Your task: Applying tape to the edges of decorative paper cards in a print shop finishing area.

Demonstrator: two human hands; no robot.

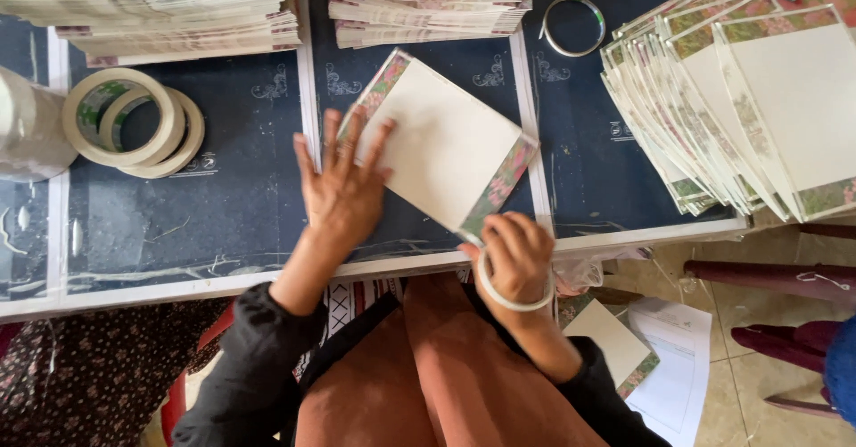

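Dark blue table [223, 206] holds one card [446, 148] with flowery edges. Left hand [343, 188] lies spread flat on it. Right hand [515, 255] pinches its corner. Two tape rolls [134, 122] sit well apart.

No packages, signs or screens show. The nearest thing to a label is a small white printed mark [203, 163] on the dark counter [241, 206] just below the tape rolls [134, 122] (too small to read), with another [621, 131] right of the middle.
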